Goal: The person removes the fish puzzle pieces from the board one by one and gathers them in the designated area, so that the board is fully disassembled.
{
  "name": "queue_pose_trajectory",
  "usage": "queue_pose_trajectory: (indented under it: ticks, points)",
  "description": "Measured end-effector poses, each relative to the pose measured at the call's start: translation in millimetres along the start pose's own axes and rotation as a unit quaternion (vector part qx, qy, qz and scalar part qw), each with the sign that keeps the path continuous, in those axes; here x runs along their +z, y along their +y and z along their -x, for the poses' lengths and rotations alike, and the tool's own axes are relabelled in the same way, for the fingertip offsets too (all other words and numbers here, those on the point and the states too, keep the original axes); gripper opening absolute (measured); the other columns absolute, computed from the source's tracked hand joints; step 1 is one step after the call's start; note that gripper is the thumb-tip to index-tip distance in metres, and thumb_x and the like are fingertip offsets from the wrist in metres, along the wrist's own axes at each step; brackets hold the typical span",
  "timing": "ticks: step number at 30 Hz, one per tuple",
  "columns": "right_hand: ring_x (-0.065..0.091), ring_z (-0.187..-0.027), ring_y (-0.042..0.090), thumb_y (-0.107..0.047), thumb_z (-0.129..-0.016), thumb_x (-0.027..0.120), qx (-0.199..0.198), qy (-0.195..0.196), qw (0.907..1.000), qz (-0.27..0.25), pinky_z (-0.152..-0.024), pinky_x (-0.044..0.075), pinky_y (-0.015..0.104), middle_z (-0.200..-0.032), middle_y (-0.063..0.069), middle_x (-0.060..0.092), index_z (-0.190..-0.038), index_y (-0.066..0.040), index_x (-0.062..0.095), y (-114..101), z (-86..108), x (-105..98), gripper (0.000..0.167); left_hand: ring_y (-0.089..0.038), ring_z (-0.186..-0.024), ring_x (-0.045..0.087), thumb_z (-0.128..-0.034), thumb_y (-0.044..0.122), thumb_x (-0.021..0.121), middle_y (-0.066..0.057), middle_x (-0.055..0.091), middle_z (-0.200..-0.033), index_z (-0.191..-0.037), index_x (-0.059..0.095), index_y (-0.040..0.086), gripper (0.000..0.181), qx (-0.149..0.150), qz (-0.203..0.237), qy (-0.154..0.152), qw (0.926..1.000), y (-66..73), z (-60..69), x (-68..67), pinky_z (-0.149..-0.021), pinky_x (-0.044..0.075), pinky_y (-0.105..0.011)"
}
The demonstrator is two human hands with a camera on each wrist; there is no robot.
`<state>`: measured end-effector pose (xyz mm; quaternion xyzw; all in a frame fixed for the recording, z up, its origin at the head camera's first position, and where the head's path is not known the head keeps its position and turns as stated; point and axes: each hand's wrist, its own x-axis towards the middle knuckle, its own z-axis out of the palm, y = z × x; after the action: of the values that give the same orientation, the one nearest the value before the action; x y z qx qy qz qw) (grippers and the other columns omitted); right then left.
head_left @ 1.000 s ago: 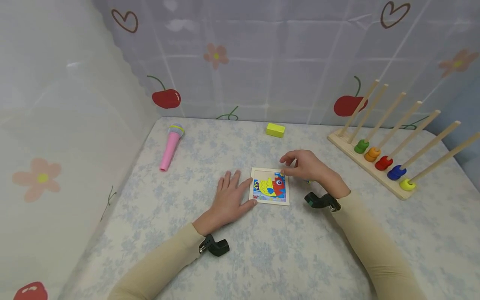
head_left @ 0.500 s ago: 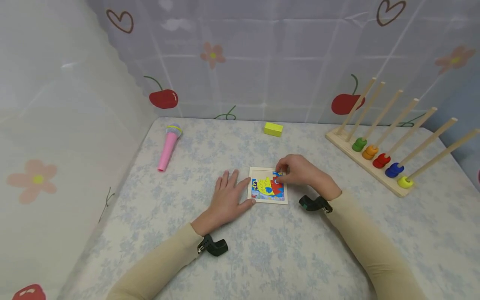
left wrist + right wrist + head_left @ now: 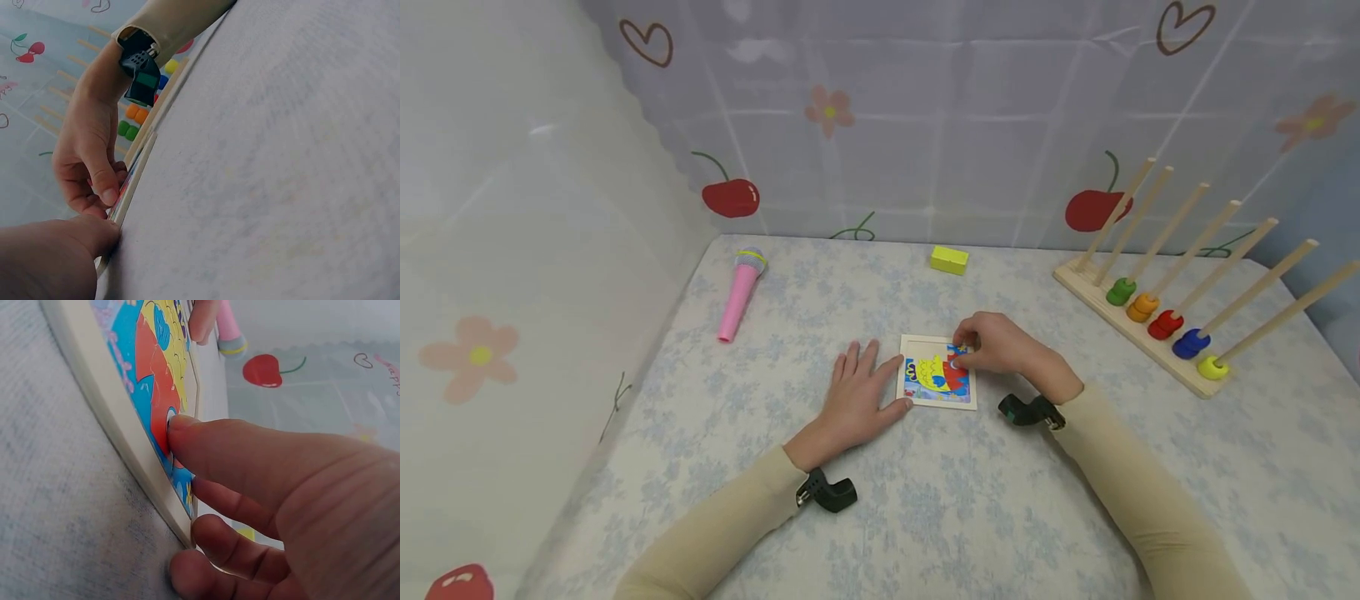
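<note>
The square wooden puzzle (image 3: 937, 407) shows a yellow and red fish; an unfilled wooden strip runs along its top. My left hand (image 3: 853, 404) lies flat on the table at its left side, thumb (image 3: 103, 234) and index finger touching the frame. Over the upper right corner, my right hand (image 3: 1003, 343) has thumb and curled fingers at the red head piece (image 3: 164, 403). The right wrist view has the thumb (image 3: 206, 440) on the fish's eye, with the index fingertip hidden behind it. The left wrist view shows my right hand (image 3: 90, 144) bent over the board.
A pink toy microphone (image 3: 741, 296) lies at the back left. A yellow block (image 3: 949, 260) sits at the back middle. At the right stands a wooden rack (image 3: 1131, 333) with tall pegs and green, orange, red, blue and yellow beads.
My right hand has come left and slightly down onto the board, its thumb and fingers closing at the fish's head. A small item seen under that hand is out of sight. The left hand stays put.
</note>
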<state>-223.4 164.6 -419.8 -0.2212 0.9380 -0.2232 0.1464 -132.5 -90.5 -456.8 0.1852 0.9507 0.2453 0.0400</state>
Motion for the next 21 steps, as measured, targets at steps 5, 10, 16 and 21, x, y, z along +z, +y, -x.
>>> queue_pose_trajectory:
  ticks: [5,10,16,21]
  points:
    - [0.054,-0.082,0.020,-0.021,-0.084,0.083,-0.002,0.001,1.0000,-0.005,-0.072,0.046,0.029,-0.088,0.007,0.065,-0.101,-0.004,0.075,-0.7,-0.4,1.0,0.025,-0.052,-0.155,0.011,-0.0964,0.042,0.063,-0.025,0.026,-0.166,-0.152,0.049,0.016,0.063,-0.001,0.001,0.002,1.0000,0.4,0.3,-0.6,-0.123,0.011,-0.067]
    - [0.054,-0.083,0.020,-0.020,-0.084,0.083,-0.002,0.003,1.0000,-0.004,-0.074,0.046,0.030,-0.089,0.007,0.067,-0.102,-0.004,0.074,0.1,-1.0,1.0,0.025,-0.051,-0.156,0.011,-0.0964,0.042,0.063,-0.025,0.026,-0.166,-0.152,0.049,0.016,0.063,-0.003,0.002,0.000,1.0000,1.2,0.4,-1.8,-0.124,0.011,-0.066]
    - [0.053,-0.083,0.021,-0.019,-0.084,0.082,0.002,0.003,1.0000,-0.004,-0.073,0.045,0.030,-0.091,0.008,0.064,-0.102,-0.003,0.073,-0.9,-0.6,1.2,0.026,-0.051,-0.156,0.011,-0.0967,0.042,0.063,-0.025,0.025,-0.166,-0.153,0.048,0.016,0.063,-0.002,0.004,-0.004,1.0000,1.3,0.1,-2.0,-0.124,0.011,-0.066]
    - [0.054,-0.081,0.021,-0.018,-0.084,0.081,-0.004,0.009,0.9999,-0.005,-0.073,0.047,0.030,-0.092,0.008,0.066,-0.099,-0.004,0.071,-1.9,-0.4,1.6,0.023,-0.052,-0.155,0.012,-0.0966,0.042,0.063,-0.025,0.026,-0.166,-0.152,0.049,0.015,0.063,0.000,-0.001,-0.001,1.0000,0.3,-0.2,-0.5,-0.123,0.012,-0.066]
